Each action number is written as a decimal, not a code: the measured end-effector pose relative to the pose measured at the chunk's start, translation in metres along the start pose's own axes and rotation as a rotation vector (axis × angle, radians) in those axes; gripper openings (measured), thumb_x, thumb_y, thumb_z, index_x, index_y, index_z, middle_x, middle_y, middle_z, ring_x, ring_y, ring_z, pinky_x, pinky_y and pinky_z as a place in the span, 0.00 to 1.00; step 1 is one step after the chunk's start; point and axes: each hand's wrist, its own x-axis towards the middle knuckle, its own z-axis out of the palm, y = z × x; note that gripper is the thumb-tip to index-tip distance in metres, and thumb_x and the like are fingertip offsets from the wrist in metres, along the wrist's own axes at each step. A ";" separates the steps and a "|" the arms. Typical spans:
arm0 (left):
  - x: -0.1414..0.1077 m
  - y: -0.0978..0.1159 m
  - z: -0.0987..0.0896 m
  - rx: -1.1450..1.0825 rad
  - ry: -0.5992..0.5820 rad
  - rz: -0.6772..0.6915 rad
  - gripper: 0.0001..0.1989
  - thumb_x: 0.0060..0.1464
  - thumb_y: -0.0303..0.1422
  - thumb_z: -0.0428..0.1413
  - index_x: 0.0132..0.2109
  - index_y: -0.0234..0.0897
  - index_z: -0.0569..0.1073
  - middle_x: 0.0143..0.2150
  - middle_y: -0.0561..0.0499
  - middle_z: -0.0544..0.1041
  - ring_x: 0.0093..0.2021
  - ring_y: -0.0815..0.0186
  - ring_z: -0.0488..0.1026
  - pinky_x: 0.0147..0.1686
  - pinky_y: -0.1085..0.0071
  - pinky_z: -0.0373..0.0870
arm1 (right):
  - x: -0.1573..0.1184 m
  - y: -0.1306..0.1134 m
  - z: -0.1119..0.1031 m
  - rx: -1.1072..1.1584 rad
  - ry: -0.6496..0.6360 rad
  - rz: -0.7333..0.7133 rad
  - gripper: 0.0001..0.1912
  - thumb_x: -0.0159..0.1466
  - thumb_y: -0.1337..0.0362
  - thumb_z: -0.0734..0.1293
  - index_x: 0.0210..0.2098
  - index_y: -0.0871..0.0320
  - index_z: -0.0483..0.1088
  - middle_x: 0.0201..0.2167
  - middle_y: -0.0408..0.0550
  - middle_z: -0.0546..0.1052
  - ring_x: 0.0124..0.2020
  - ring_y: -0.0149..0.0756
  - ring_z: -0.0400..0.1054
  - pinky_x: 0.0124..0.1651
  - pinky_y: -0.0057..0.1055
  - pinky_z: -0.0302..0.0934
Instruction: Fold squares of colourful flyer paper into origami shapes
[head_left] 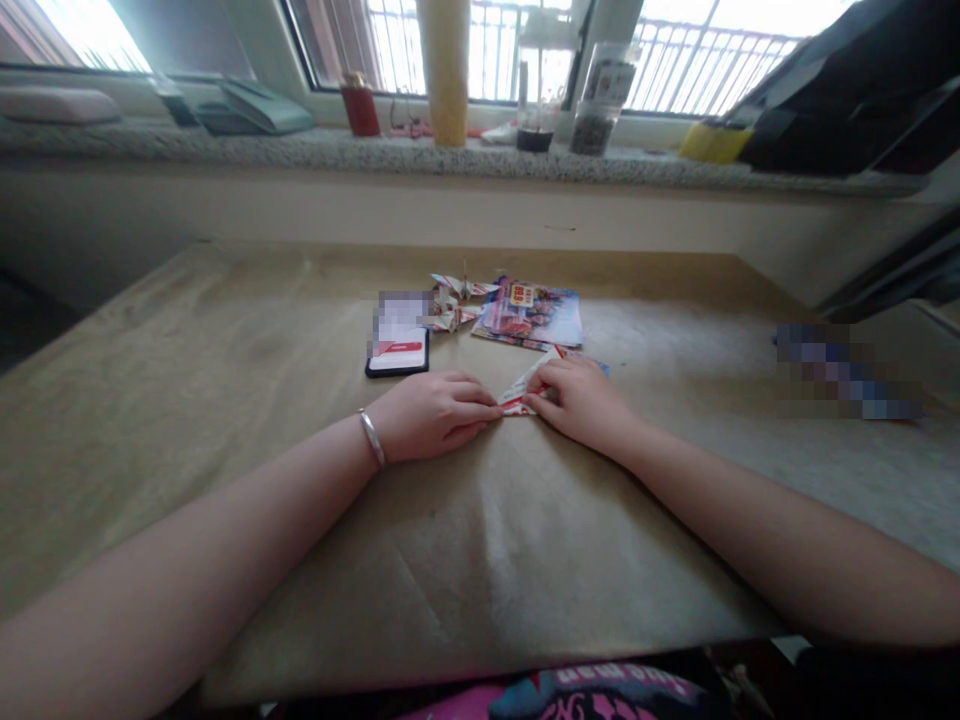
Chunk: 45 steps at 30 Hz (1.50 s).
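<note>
Folded paper: small white-and-red piece [517,396], lying between the two hands, at the left hand's fingertips and under the right hand's fingers.
Right hand: [576,400] narrow, thumb and fingers curled in, holding the folded paper.
Left hand: [442,415] fingers straight and close together, tips touching the paper's left corner; cannot tell if it pinches or only presses.
Bracelet: silver band [371,438] on the left wrist.
Phone: [399,355] flat, just beyond the left hand, screen up, partly pixelated.
Folded figures: patterned paper [450,318], beyond the left hand's fingers, right of the phone.
Printed sheets: colorful stack [544,318], just beyond the right hand.
Pixelated item: [844,372] well apart, to the right of the right hand.
Table: tan cover [465,560], under both forearms.
Windowsill: speckled [285,150], far beyond both hands; red bottle [361,108] and yellow cylinder [448,80] on it.
</note>
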 end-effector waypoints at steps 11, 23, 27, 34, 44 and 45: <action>0.003 0.000 0.001 0.095 -0.035 0.025 0.15 0.64 0.31 0.46 0.49 0.37 0.75 0.44 0.45 0.78 0.45 0.64 0.73 0.45 0.68 0.72 | 0.004 0.005 0.004 0.021 -0.005 0.020 0.06 0.60 0.60 0.66 0.30 0.56 0.74 0.31 0.47 0.78 0.36 0.40 0.68 0.42 0.35 0.55; -0.002 -0.002 -0.003 -0.027 -0.008 0.029 0.14 0.61 0.29 0.48 0.48 0.36 0.75 0.46 0.45 0.78 0.47 0.63 0.74 0.46 0.67 0.73 | 0.001 -0.009 -0.004 -0.159 -0.018 -0.066 0.08 0.63 0.61 0.62 0.32 0.56 0.71 0.34 0.49 0.78 0.39 0.42 0.67 0.48 0.38 0.53; -0.002 -0.001 -0.003 -0.006 -0.019 0.014 0.13 0.61 0.30 0.48 0.47 0.37 0.75 0.46 0.46 0.78 0.48 0.63 0.73 0.47 0.67 0.72 | 0.001 -0.012 -0.004 -0.226 -0.033 -0.093 0.11 0.65 0.61 0.59 0.33 0.57 0.70 0.33 0.52 0.78 0.39 0.43 0.66 0.48 0.39 0.53; -0.004 -0.001 -0.003 -0.017 -0.027 -0.001 0.14 0.61 0.29 0.47 0.49 0.36 0.74 0.46 0.46 0.77 0.47 0.62 0.73 0.46 0.66 0.71 | 0.002 -0.013 -0.004 -0.187 -0.045 -0.057 0.12 0.64 0.55 0.62 0.33 0.56 0.70 0.35 0.51 0.79 0.41 0.46 0.67 0.50 0.42 0.54; 0.001 0.001 -0.003 0.028 -0.063 -0.016 0.16 0.59 0.29 0.49 0.53 0.37 0.71 0.45 0.46 0.76 0.45 0.62 0.71 0.45 0.67 0.70 | 0.005 -0.006 -0.002 -0.061 -0.054 0.006 0.09 0.61 0.58 0.66 0.28 0.56 0.72 0.31 0.48 0.78 0.38 0.42 0.68 0.52 0.42 0.54; 0.002 0.001 -0.003 0.030 -0.063 -0.011 0.16 0.59 0.29 0.49 0.52 0.37 0.71 0.45 0.46 0.76 0.45 0.62 0.71 0.45 0.67 0.70 | 0.005 -0.006 -0.002 -0.055 -0.053 0.010 0.09 0.60 0.58 0.66 0.28 0.56 0.72 0.31 0.48 0.78 0.38 0.42 0.68 0.52 0.42 0.54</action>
